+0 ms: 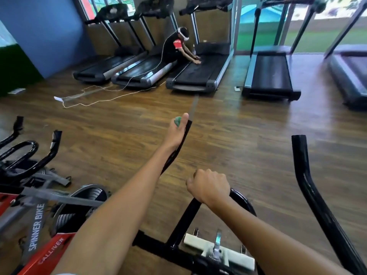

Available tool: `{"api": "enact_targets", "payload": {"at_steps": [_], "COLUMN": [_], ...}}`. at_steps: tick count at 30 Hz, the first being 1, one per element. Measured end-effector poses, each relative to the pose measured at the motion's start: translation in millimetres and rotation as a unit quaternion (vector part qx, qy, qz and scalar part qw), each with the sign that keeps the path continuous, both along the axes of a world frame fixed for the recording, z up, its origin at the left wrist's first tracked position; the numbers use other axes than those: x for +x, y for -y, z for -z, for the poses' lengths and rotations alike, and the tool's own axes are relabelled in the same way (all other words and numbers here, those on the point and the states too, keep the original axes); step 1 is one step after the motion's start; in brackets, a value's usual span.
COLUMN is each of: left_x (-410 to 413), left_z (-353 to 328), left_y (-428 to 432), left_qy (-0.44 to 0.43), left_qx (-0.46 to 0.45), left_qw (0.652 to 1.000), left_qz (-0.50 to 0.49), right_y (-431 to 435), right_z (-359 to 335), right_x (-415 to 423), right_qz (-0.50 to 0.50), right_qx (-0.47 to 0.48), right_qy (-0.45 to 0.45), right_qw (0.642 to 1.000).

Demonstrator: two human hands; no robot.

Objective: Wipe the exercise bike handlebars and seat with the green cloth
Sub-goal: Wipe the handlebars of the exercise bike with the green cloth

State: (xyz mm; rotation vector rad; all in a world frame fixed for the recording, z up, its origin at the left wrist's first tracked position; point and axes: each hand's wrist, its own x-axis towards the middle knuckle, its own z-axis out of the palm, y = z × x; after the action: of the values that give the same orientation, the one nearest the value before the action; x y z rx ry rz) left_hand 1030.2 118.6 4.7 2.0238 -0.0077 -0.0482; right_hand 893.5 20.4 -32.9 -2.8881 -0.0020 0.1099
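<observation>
The black handlebars (309, 187) of the exercise bike spread out in front of me. My left hand (175, 133) reaches far forward and is closed around the tip of the left bar, with the green cloth (177, 121) bunched inside its fingers against the bar. Only a small green patch of cloth shows above the fist. My right hand (208, 187) is closed on the inner loop of the handlebars, nearer to me. The right bar stands untouched on the right. The seat is out of view.
A second spinner bike (37, 213) with a red frame and black bars stands close on my left. Several treadmills (198, 76) line the far wall, where another person crouches. A white cable (85, 100) lies across the wooden floor.
</observation>
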Motion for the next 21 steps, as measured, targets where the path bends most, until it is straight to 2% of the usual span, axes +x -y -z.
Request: {"api": "enact_targets", "payload": {"at_steps": [3,8,13,17,21], "left_x": [7.1,10.5,38.2,28.8,-0.6], "left_z": [2.3,20.4,0.9,8.2,26.3], "left_y": [4.8,-18.7,1.0,-8.6,-41.5], "left_qy": [-0.005,-0.093,-0.078,-0.095,-0.192], "left_qx": [-0.040,-0.045,-0.112,-0.090,-0.077], "left_qw": [0.999,0.994,0.989,0.987,0.970], "left_qz": [-0.020,0.023,0.064,0.093,0.123], "right_y": [0.6,-0.5,0.8,2.4,2.2], "right_z": [0.5,3.4,2.2,1.5,0.0], "right_x": [0.0,2.4,3.1,3.9,2.5], "right_qz": [-0.005,-0.012,-0.006,-0.003,0.006], "right_qx": [-0.007,-0.007,0.003,0.008,0.011], "right_qy": [0.002,0.017,0.009,0.005,0.010], "right_qw": [1.000,1.000,1.000,1.000,1.000]}}
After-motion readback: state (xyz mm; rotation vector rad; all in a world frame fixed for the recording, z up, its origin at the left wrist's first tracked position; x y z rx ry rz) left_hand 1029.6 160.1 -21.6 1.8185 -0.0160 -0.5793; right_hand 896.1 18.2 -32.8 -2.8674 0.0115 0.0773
